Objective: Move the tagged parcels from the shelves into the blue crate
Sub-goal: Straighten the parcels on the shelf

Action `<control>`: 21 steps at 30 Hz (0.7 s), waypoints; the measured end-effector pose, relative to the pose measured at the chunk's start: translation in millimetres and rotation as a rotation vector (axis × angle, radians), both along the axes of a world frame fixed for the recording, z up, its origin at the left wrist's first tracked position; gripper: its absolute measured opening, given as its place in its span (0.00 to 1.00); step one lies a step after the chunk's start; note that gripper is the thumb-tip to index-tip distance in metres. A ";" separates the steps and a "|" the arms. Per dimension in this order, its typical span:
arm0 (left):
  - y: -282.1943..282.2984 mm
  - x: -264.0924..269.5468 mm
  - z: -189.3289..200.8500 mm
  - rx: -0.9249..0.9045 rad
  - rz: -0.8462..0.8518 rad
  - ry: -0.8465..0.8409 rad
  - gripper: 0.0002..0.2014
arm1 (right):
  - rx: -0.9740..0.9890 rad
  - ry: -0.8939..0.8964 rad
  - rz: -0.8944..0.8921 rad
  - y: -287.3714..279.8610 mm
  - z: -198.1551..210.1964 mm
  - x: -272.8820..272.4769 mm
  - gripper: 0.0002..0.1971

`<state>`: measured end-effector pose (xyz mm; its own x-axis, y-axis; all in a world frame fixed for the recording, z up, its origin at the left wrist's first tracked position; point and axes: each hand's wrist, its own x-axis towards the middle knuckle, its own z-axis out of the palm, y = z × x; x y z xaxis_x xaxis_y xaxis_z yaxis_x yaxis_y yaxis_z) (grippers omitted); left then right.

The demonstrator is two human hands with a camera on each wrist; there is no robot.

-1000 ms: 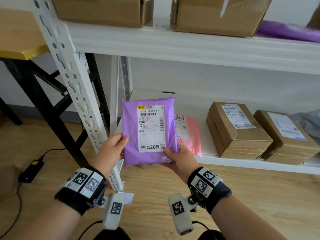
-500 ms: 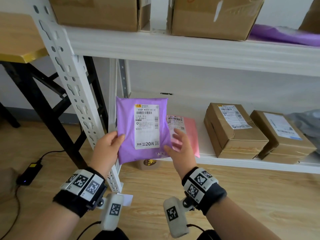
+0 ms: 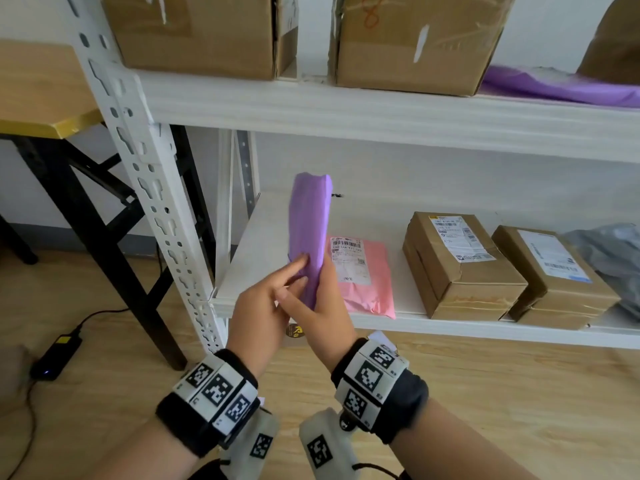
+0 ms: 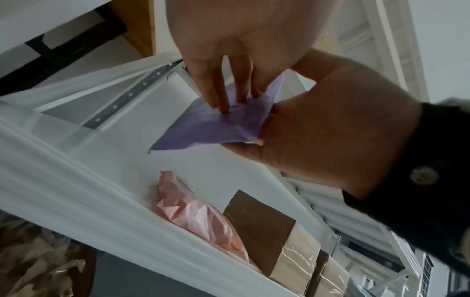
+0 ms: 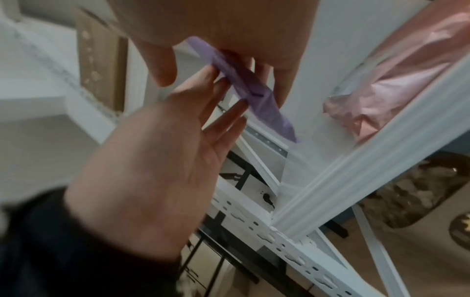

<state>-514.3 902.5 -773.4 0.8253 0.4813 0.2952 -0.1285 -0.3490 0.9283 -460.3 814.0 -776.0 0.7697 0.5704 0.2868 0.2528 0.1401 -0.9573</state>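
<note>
A purple tagged parcel (image 3: 310, 230) stands upright and edge-on in front of the lower shelf (image 3: 263, 237), its label turned out of sight. My right hand (image 3: 322, 299) pinches its bottom end between thumb and fingers. My left hand (image 3: 298, 271) lays straight fingers against the parcel's left face. In the left wrist view the left fingertips (image 4: 223, 104) press the purple parcel (image 4: 211, 128). In the right wrist view the right thumb (image 5: 162, 66) and fingers clamp the purple parcel (image 5: 254, 90). No blue crate is in view.
A pink mailer (image 3: 360, 271), two taped cardboard boxes (image 3: 460, 265) (image 3: 550, 271) and a grey bag (image 3: 609, 258) lie on the lower shelf. Big boxes (image 3: 415, 43) and a purple mailer (image 3: 561, 88) fill the upper shelf. A white upright post (image 3: 156, 188) stands left.
The parcel turned from label-facing-me to edge-on and rose slightly. My right hand retook its bottom end; my left hand let go of the left edge and now touches with flat fingers.
</note>
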 end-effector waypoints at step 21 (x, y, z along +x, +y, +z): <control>50.7 -8.7 12.5 -0.228 0.115 0.139 0.26 | 0.044 0.403 -0.039 -33.5 -1.3 51.8 0.13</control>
<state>-522.9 953.2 -760.9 0.7862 0.6153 0.0569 0.0337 -0.1346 0.9903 -408.5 780.5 -777.3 0.8465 0.5321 -0.0189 -0.1356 0.1811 -0.9741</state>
